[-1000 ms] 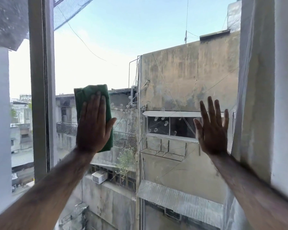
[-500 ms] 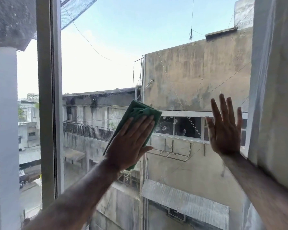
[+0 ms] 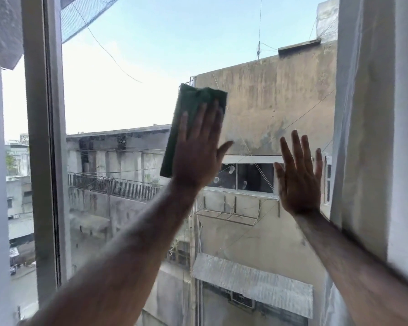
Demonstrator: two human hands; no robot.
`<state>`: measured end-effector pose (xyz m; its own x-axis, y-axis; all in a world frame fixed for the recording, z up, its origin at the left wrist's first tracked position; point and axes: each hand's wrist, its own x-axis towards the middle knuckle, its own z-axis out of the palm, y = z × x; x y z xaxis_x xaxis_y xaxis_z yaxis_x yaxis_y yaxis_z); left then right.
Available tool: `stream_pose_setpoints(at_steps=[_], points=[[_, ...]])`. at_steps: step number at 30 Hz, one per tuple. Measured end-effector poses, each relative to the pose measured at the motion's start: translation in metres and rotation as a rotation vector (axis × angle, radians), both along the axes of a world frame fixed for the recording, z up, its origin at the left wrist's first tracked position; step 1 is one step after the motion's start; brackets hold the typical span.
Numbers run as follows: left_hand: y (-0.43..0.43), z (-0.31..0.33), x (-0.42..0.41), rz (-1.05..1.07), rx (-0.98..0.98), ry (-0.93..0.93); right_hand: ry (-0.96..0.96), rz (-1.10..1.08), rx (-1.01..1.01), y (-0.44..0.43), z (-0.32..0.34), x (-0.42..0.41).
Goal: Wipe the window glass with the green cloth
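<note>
Here the left hand (image 3: pixel 198 149) presses the green cloth (image 3: pixel 189 114) flat under spread fingers (image 3: pixel 207 118); right hand (image 3: pixel 297 177) open, empty.

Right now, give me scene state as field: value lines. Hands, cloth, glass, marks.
left hand: flat, fingers spread, pressing the green cloth against the window glass
right hand: bare, open palm flat on the glass, near the curtain
cloth: folded, upright, mid-pane
marks: fingerprint smudges between the hands, not yet wiped
window frame: vertical bar left of the cloth
</note>
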<state>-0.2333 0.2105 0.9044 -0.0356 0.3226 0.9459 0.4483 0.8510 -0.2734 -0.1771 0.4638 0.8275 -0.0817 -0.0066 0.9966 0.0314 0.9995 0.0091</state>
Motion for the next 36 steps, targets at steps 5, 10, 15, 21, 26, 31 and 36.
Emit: stream_pose_setpoints(at_steps=[5, 10, 15, 21, 26, 31, 36], points=[[0.014, -0.117, -0.007, -0.014, -0.48, 0.078, 0.018, 0.001, -0.003, -0.003, 0.0, 0.005], [-0.068, -0.152, -0.022, 0.096, -0.368, 0.069, 0.022, -0.011, -0.014, -0.004, -0.001, 0.006], [-0.058, -0.047, -0.02, 0.086, 0.092, -0.028, 0.038, -0.001, -0.012, -0.005, 0.0, 0.008], [0.032, 0.007, 0.006, 0.004, 0.088, 0.002, 0.044, 0.001, -0.006, -0.003, -0.002, 0.005], [0.046, -0.083, 0.002, -0.097, -0.375, 0.077, 0.056, -0.019, 0.004, 0.001, 0.002, 0.005], [-0.045, -0.166, -0.021, 0.054, -0.364, 0.061, 0.077, 0.005, 0.008, 0.002, -0.001, 0.004], [-0.167, -0.143, -0.043, 0.173, 0.143, -0.108, 0.08, -0.01, 0.011, 0.002, -0.001, 0.001]])
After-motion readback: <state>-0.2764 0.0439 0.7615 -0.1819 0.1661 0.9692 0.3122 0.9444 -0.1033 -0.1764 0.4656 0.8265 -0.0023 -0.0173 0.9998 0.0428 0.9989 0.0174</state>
